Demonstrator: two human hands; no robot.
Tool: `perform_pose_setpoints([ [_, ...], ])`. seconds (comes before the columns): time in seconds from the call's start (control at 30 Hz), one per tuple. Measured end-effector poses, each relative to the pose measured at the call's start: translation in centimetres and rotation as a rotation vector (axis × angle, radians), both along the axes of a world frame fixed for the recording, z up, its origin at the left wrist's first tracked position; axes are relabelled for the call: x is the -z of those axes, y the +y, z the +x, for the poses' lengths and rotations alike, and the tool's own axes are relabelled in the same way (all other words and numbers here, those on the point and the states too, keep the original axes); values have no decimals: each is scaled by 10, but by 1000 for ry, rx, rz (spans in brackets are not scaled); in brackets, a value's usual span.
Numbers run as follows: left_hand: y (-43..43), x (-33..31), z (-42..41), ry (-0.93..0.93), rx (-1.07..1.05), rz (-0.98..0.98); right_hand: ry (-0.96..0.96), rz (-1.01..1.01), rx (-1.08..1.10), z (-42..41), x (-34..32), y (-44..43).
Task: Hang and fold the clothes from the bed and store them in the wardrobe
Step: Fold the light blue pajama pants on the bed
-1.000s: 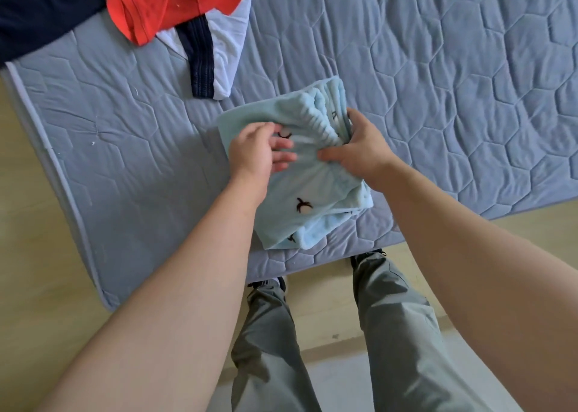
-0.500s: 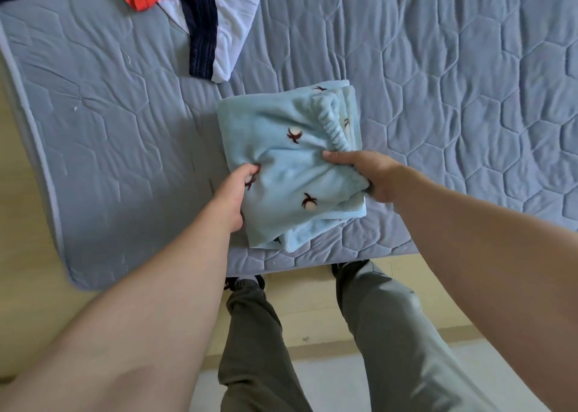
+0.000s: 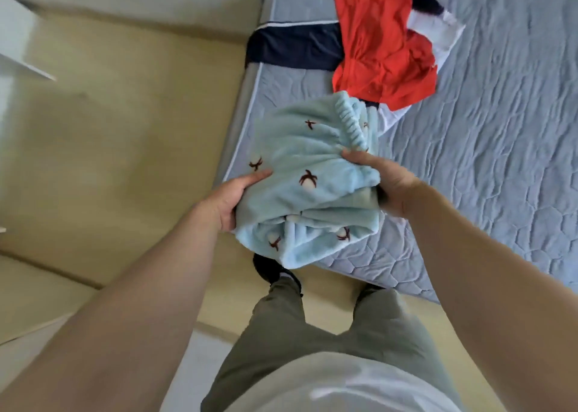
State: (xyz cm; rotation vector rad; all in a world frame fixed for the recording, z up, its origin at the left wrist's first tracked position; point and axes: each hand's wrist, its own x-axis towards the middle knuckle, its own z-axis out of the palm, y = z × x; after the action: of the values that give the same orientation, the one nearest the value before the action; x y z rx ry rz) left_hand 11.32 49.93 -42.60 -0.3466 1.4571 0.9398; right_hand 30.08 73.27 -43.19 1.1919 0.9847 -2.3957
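Observation:
A folded light blue fleece garment (image 3: pixel 309 173) with small dark motifs and an elastic waistband is lifted above the corner of the bed (image 3: pixel 488 148). My left hand (image 3: pixel 233 197) grips its left edge, thumb on top and fingers underneath. My right hand (image 3: pixel 380 181) holds its right side the same way, thumb pressed over the top fold. Behind it on the quilted grey mattress lie a red garment (image 3: pixel 380 42), a dark navy garment (image 3: pixel 294 47) and a white one (image 3: pixel 444 33) in a loose pile.
The pale wooden floor (image 3: pixel 125 136) stretches to the left of the bed. A white panel edge (image 3: pixel 18 36) shows at the far left, blurred. My legs in olive trousers (image 3: pixel 328 333) stand at the bed's corner.
Both hands slid to the sides of the folded blue garment and raised it off the mattress. The view has swung left, bringing floor and the white panel into sight.

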Motion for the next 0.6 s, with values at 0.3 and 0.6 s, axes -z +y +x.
perform_pose_setpoints([
  [0.3,-237,-177,-108,249,-370,171,265,131,-385,-193,-160,-181],
  [0.6,-446,-304,-164,555,-934,449,626,163,-545,-374,-318,-374],
])
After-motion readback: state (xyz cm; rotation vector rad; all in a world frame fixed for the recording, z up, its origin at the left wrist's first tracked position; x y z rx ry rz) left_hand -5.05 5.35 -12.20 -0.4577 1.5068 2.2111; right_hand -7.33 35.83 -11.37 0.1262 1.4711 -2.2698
